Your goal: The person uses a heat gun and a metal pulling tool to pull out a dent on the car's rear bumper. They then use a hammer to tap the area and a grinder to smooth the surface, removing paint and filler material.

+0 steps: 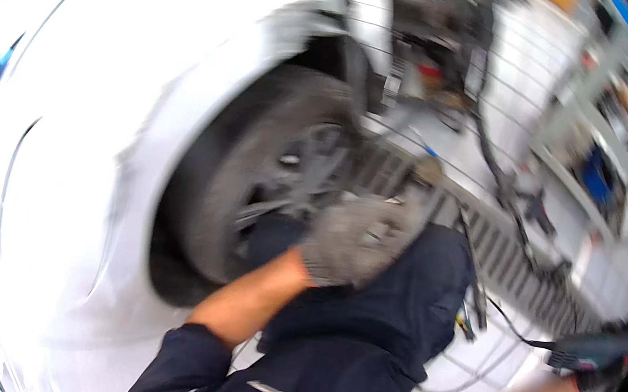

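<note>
My left hand (360, 239), in a grey work glove, is over my dark-trousered knee, beside the wheel (278, 166) of a white car. Its fingers are smeared by motion, and I cannot tell whether they hold anything. Just beyond its fingertips is a small round brownish thing (429, 170), too blurred to name. Out at the far right, my right hand (602, 375), in a dark glove, is closed around a dark teal corded power tool (591, 349). The tool's head is lost near the picture's rim. Its black cord (510, 321) runs off to the left.
The white car body (91, 163), dented around the wheel arch, fills the left. A floor grate (508, 257) crosses the white tiles. A thick dark hose or cable (491, 153), hand tools (475, 289) and a loaded shelf rack (604, 158) are on the right.
</note>
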